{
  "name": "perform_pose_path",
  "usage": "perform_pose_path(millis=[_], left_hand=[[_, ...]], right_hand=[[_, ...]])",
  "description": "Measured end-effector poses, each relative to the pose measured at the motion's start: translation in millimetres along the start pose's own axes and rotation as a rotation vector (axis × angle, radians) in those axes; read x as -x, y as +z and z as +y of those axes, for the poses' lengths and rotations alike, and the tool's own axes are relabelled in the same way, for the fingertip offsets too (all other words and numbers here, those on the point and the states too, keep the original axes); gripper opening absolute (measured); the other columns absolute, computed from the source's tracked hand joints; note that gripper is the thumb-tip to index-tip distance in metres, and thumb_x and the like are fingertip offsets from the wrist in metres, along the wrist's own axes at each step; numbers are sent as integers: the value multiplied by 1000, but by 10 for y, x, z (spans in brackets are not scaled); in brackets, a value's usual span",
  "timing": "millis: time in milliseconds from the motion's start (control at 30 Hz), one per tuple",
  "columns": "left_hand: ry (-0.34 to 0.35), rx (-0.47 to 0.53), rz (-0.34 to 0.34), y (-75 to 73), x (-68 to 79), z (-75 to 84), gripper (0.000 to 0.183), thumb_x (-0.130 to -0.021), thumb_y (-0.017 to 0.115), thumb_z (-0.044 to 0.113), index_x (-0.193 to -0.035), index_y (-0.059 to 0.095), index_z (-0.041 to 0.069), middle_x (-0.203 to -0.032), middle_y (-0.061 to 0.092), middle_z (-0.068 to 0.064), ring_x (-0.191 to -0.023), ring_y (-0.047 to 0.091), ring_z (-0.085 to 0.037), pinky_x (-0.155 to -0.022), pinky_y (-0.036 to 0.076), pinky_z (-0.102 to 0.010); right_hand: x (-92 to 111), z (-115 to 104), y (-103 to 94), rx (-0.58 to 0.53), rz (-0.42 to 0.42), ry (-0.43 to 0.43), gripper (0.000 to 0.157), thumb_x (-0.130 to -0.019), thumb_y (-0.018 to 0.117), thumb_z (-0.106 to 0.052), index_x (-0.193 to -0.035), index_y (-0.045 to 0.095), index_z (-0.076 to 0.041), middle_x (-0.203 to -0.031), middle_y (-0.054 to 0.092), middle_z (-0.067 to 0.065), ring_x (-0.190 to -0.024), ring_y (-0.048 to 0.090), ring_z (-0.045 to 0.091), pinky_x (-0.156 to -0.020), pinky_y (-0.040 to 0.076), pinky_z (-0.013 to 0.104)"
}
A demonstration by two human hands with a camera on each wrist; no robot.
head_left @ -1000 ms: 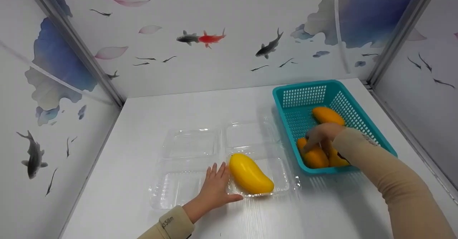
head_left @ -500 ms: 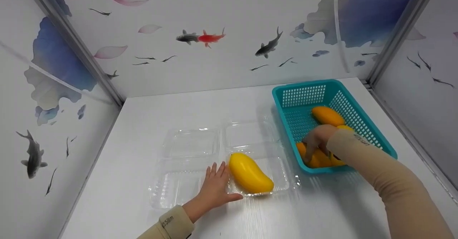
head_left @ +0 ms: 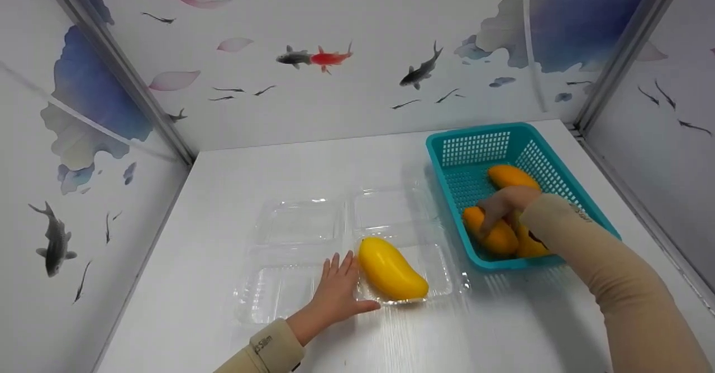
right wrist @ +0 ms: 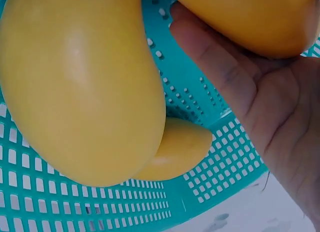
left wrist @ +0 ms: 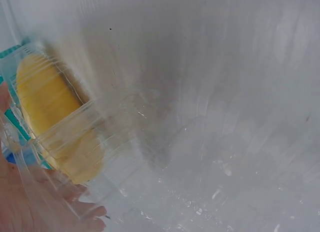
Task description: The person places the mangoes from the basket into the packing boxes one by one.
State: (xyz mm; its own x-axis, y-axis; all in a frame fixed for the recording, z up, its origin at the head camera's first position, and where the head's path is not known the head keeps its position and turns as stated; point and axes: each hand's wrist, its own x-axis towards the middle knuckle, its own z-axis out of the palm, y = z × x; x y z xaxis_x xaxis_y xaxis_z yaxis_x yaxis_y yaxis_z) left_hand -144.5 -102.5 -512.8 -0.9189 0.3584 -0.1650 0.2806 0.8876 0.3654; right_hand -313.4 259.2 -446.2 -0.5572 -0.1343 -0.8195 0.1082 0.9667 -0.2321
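My left hand (head_left: 335, 297) lies with spread, straight fingers at the near side of a clear plastic container (head_left: 441, 261). Beside those fingers a yellow mango (head_left: 391, 269) sits in one section; the left wrist view shows the same mango (left wrist: 50, 101) through the plastic, near the left hand (left wrist: 30, 197). Inside a teal basket (head_left: 455, 216), my right hand (head_left: 505, 202) grips an orange mango (head_left: 497, 239). From the right wrist, that orange mango (right wrist: 260, 21) rests against the curled fingers; some fingertips are hidden.
Another yellow mango (head_left: 528, 244) lies under the right wrist, and an orange mango (head_left: 511, 176) is farther back in the basket. The clear lid part (head_left: 301, 222) spreads open leftward. A decorated panel (head_left: 346, 110) closes off the table's back.
My right hand dipped toward the basket's near end, then came back up slightly with the orange mango, which has shifted away from the near rim. The left hand stays in place.
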Motion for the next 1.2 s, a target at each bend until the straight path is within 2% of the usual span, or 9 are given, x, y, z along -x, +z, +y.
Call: perform_pose_path(millis=[200,267,400,500,600,767,1000,1200], left_hand=[[0,-3,-3,2,-1,1,100,-72,65,60,-141,27,-3,-149,21,-19,-137,14,-40,-109,7,-53],[-2,-2,-2,-3,1,6,100,-72,65,59,-141,27,-3,-149,21,-19,-137,14,-40,-109,7,-53],[-4,4,-4,-14,-1,14,100,-73,64,59,-142,26,-2,-149,21,-18,-137,14,-40,-110,6,-53],[-1,8,-7,-15,0,13,100,-73,64,59,-142,26,-2,-149,20,-18,-137,14,-40,-110,6,-53],[2,11,-7,-13,2,5,100,-73,65,59,-141,26,-3,-149,20,-19,-137,14,-41,-110,6,-53],[17,17,4,-2,7,0,100,-73,65,59,-141,27,-4,-148,21,-20,-136,14,-42,-109,7,-54],[-6,39,-10,7,3,-1,100,-72,65,59,-142,26,-2,-149,20,-18,-137,13,-40,-110,4,-52],[2,33,-6,-9,5,0,100,-72,65,59,-141,26,-3,-149,20,-19,-137,13,-41,-110,5,-53]], right_hand=[[48,68,-127,147,44,-122,101,-74,66,-53,-147,11,-10,-132,36,24,-103,45,36,-85,40,58],[75,75,-156,158,67,-164,99,-76,63,-52,-147,10,-7,-132,35,24,-102,45,35,-86,38,57],[141,65,-216,129,135,-253,87,-79,60,-50,-142,19,-5,-116,43,19,-94,46,31,-78,43,45],[185,46,-238,84,170,-321,75,-81,59,-49,-134,26,-8,-107,44,13,-91,45,27,-73,41,37],[223,2,-236,22,190,-379,71,-82,59,-49,-132,28,-9,-108,44,13,-94,44,27,-76,40,38],[256,-122,-198,-64,243,-425,72,-81,60,-47,-133,25,-12,-109,46,12,-96,45,26,-81,38,40],[375,-338,-130,-82,308,-479,68,-81,59,-51,-128,30,-11,-103,48,11,-91,47,25,-76,39,34],[499,-498,-17,-84,304,-540,70,-83,58,-49,-132,26,-10,-105,48,11,-92,47,25,-78,40,34]])
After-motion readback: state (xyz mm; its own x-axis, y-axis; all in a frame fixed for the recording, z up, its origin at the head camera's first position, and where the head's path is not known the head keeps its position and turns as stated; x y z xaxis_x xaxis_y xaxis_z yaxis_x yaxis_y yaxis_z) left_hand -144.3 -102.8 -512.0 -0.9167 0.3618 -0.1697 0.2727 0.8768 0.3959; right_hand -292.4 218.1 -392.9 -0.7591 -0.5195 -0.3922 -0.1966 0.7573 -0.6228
